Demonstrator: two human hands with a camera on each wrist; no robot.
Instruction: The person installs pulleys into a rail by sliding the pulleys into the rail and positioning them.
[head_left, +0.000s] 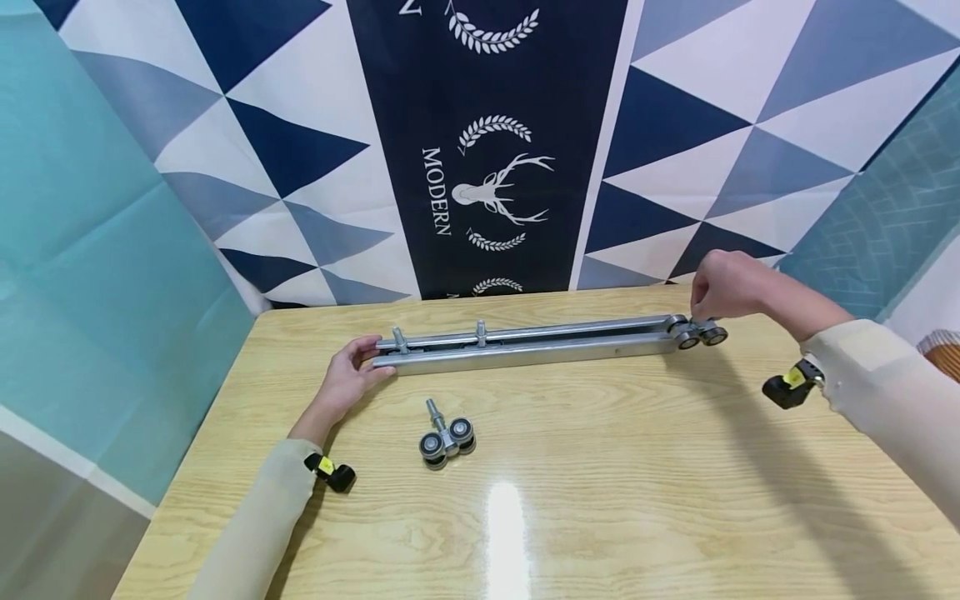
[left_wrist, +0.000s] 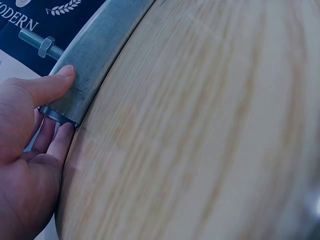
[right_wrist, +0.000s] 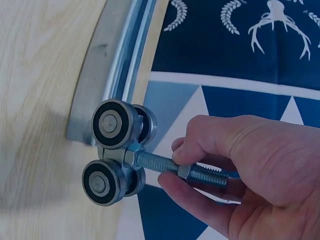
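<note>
A metal track rail [head_left: 525,353] with a slot along its top lies across the table. My left hand [head_left: 351,371] grips its left end, thumb on the near side wall and fingers around the end in the left wrist view. Two threaded bolts [head_left: 481,333] stand up from the slot in the left half. At the right end my right hand [head_left: 729,285] pinches the bolt [right_wrist: 155,162] of a roller trolley [right_wrist: 107,125]. Its wheels are at the rail's open end, one pair at the mouth of the slot. Another roller trolley [head_left: 448,442] rests on the table, bolt pointing away.
The light wooden table [head_left: 600,467] reaches to a patterned cloth backdrop [head_left: 495,167] just behind the rail. A pale teal sheet [head_left: 112,225] hangs at the left side, with another teal covering [head_left: 885,217] at the right.
</note>
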